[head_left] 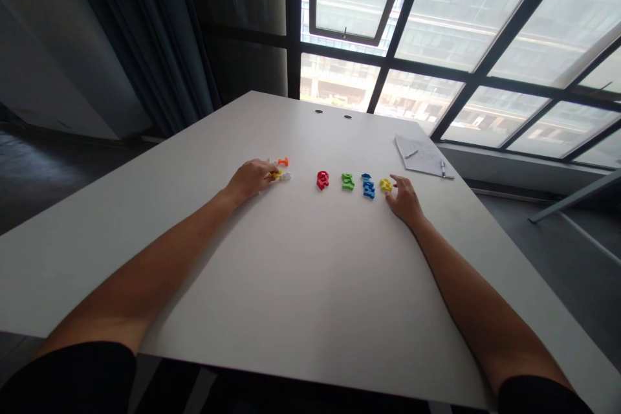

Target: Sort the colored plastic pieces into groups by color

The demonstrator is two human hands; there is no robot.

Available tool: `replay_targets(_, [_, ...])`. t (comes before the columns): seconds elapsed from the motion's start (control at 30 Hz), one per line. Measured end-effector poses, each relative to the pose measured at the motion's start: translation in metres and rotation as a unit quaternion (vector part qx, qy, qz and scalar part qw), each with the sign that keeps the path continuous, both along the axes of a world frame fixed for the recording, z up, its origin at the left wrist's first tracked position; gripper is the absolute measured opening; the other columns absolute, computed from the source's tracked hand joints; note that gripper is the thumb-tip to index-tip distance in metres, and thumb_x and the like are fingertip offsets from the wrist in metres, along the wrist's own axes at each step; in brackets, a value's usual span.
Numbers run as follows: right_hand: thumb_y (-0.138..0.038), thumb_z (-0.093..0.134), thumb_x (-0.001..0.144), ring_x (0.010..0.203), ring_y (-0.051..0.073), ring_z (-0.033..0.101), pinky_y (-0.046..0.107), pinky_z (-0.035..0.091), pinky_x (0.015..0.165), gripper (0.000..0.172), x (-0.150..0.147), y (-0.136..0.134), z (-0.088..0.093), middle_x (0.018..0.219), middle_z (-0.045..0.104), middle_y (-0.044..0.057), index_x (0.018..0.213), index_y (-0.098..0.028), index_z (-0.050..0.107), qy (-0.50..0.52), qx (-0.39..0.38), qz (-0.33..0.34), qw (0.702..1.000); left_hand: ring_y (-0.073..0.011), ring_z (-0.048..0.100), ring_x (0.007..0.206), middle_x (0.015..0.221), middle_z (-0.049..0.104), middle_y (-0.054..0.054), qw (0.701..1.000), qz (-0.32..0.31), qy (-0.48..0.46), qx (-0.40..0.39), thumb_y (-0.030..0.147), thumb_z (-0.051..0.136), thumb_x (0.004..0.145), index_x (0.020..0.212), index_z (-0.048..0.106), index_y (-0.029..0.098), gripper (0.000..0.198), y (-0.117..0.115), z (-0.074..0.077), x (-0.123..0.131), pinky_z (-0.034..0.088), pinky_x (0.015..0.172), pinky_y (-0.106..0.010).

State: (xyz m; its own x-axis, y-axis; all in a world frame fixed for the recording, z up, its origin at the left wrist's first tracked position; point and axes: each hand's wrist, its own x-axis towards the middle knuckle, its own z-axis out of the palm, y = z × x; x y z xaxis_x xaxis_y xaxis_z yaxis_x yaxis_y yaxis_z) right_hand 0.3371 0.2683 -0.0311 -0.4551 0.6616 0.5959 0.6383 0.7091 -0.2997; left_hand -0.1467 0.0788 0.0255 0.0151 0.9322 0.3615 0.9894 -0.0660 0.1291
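Observation:
Small toy-brick shapes stand in a row across the middle of the white table [301,284]. My left hand [251,180] lies at the row's left end, its fingertips over a yellow piece [275,174], with a white piece [286,176] and an orange piece [283,162] just beyond. Whether it grips the yellow piece is hidden. A red piece [323,179], a green piece [347,182] and a blue stack [369,189] fill the middle. My right hand [405,200], fingers apart, rests at the right end, touching or almost touching a yellow piece [385,185].
A sheet of handwritten paper [421,156] and a pen [445,169] lie at the far right of the table. Two small round holes [333,114] mark the far edge. Beyond the table stand large windows [485,13] and a dark curtain [160,32].

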Motion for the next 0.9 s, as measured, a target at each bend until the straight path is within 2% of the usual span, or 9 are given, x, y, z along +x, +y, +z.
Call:
replay_targets(0.1, [-0.036, 0.058, 0.093, 0.102, 0.031, 0.068, 0.056, 0.058, 0.098, 0.053, 0.0, 0.0, -0.001, 0.133, 0.062, 0.021, 0.143, -0.017, 0.056, 0.0, 0.002, -0.001, 1.0, -0.0293, 0.07, 0.107, 0.11, 0.079, -0.01, 0.998, 0.001, -0.032, 0.047, 0.029, 0.06, 0.096, 0.109, 0.078, 0.02, 0.023, 0.002, 0.001, 0.0, 0.052, 0.102, -0.042])
replay_targets(0.2, [-0.034, 0.058, 0.093, 0.102, 0.031, 0.068, 0.056, 0.057, 0.1, 0.054, 0.0, 0.0, -0.001, 0.133, 0.062, 0.021, 0.143, -0.016, 0.056, -0.002, 0.007, 0.003, 1.0, -0.0294, 0.069, 0.113, 0.123, 0.076, -0.012, 0.996, 0.005, -0.063, 0.062, 0.025, 0.061, 0.095, 0.11, 0.076, 0.017, 0.023, 0.002, -0.002, 0.0, 0.051, 0.106, -0.043])
replay_targets(0.33, [-0.032, 0.058, 0.09, 0.102, 0.031, 0.069, 0.056, 0.057, 0.1, 0.054, 0.0, 0.0, -0.001, 0.133, 0.062, 0.021, 0.142, -0.015, 0.056, 0.001, 0.011, 0.006, 1.0, -0.0319, 0.071, 0.109, 0.115, 0.079, -0.012, 0.998, 0.022, -0.046, 0.029, 0.024, 0.064, 0.09, 0.104, 0.079, 0.019, 0.022, 0.003, -0.009, 0.001, 0.053, 0.102, -0.043])
replay_targets(0.5, [-0.033, 0.058, 0.09, 0.103, 0.032, 0.069, 0.057, 0.058, 0.099, 0.054, 0.0, 0.001, -0.002, 0.132, 0.063, 0.021, 0.141, -0.016, 0.056, 0.002, 0.007, 0.001, 1.0, -0.0294, 0.073, 0.099, 0.102, 0.08, -0.01, 0.999, 0.024, -0.032, 0.017, 0.023, 0.065, 0.087, 0.099, 0.08, 0.022, 0.019, 0.006, -0.009, -0.001, 0.052, 0.101, -0.043])
replay_targets(0.63, [-0.032, 0.058, 0.089, 0.101, 0.032, 0.069, 0.056, 0.058, 0.098, 0.054, -0.001, -0.001, 0.0, 0.132, 0.064, 0.021, 0.14, -0.016, 0.057, 0.004, 0.01, -0.001, 1.0, -0.0289, 0.072, 0.096, 0.101, 0.079, -0.01, 0.999, 0.014, -0.039, 0.011, 0.026, 0.067, 0.09, 0.097, 0.081, 0.02, 0.016, 0.005, -0.007, 0.001, 0.051, 0.101, -0.044])
replay_targets(0.77, [-0.029, 0.056, 0.091, 0.099, 0.03, 0.07, 0.055, 0.059, 0.099, 0.048, -0.002, -0.007, 0.006, 0.13, 0.066, 0.02, 0.136, -0.017, 0.061, 0.02, 0.021, 0.01, 1.0, -0.0306, 0.07, 0.097, 0.1, 0.078, -0.013, 0.999, 0.01, -0.047, 0.024, 0.03, 0.066, 0.096, 0.099, 0.082, 0.015, 0.022, 0.003, -0.007, 0.004, 0.052, 0.096, -0.045])
replay_targets(0.9, [-0.025, 0.049, 0.095, 0.096, 0.028, 0.071, 0.051, 0.061, 0.094, 0.038, -0.003, -0.017, 0.016, 0.121, 0.071, 0.016, 0.128, -0.018, 0.067, 0.058, 0.044, 0.011, 0.997, -0.0308, 0.07, 0.097, 0.103, 0.078, -0.012, 0.998, 0.005, -0.044, 0.035, 0.025, 0.066, 0.095, 0.098, 0.082, 0.018, 0.018, 0.003, -0.002, 0.01, 0.054, 0.09, -0.043])
